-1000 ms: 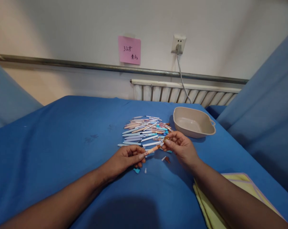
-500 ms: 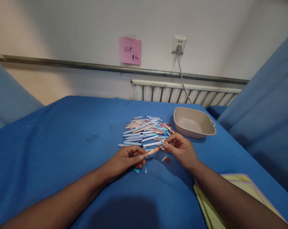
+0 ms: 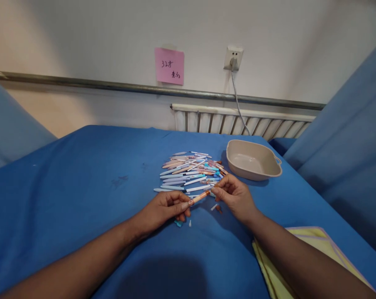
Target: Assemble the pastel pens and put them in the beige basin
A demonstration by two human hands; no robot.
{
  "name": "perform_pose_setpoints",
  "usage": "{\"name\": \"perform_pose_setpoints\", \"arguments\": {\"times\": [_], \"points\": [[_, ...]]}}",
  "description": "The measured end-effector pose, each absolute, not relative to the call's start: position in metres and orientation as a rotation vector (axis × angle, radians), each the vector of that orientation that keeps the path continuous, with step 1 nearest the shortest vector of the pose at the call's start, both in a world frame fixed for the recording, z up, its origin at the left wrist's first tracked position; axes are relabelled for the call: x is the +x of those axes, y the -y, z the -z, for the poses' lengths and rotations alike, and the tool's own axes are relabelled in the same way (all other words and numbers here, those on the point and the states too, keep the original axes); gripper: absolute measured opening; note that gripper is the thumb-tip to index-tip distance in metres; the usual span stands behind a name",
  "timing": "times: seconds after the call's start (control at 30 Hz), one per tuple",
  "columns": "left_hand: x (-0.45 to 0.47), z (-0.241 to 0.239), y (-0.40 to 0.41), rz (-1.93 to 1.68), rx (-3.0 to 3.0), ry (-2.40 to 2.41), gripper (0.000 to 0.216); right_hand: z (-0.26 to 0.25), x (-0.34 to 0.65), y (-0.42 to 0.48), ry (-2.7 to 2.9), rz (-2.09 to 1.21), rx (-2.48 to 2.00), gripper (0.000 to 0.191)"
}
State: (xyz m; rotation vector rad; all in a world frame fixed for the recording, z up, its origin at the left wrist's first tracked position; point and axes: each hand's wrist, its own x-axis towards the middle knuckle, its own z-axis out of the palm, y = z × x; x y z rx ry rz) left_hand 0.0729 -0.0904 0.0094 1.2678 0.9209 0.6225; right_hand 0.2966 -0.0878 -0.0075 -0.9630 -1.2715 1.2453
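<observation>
Between my two hands an orange and peach pen barrel (image 3: 200,197) slants up to the right. My left hand (image 3: 172,204) pinches its lower end between thumb and fingers. At the upper end, my right hand (image 3: 233,193) closes thumb and fingertips on the pen's brown end; the fingers partly cover this part. Just behind the hands lies a pile of pens and pen parts (image 3: 175,181) in pale blue, lilac, white and peach. In front, on the blue cloth, are a small teal piece (image 3: 178,223), a small white tip (image 3: 190,223) and a small brown piece (image 3: 218,209).
A beige plastic basin (image 3: 253,166) stands right of the pile. A folded yellow cloth (image 3: 312,241) lies under my right forearm. Behind the blue-covered surface (image 3: 82,174) are a white radiator (image 3: 217,120), a metal rail (image 3: 113,85) and a plugged socket (image 3: 233,58). Blue curtains (image 3: 346,112) hang at both sides.
The right fingers have shifted slightly at the pen's upper end, and more of the brown part shows there. The left hand keeps its place and hold.
</observation>
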Motion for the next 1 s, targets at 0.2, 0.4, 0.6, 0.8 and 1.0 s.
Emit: {"name": "perform_pose_setpoints", "arguments": {"times": [0.2,0.4,0.6,0.8,1.0], "points": [[0.072,-0.009,0.089,-0.616,1.332,-0.944,0.028,0.009,0.296,0.087,1.298,-1.307,-0.973,0.030],[0.073,-0.009,0.089,-0.570,1.335,-0.943,0.031,0.009,0.293,0.087,1.300,-1.328,-0.982,0.032],[0.075,-0.010,0.091,-0.561,1.307,-0.911,0.031,0.011,0.285,0.091,1.347,-1.385,-0.871,0.030],[0.074,-0.007,0.089,-0.574,1.283,-0.872,0.031,0.006,0.289,0.093,1.326,-1.319,-0.897,0.033],[0.073,-0.005,0.088,-0.560,1.303,-0.880,0.028,-0.002,0.298,0.092,1.354,-1.017,-0.937,0.021]]}}
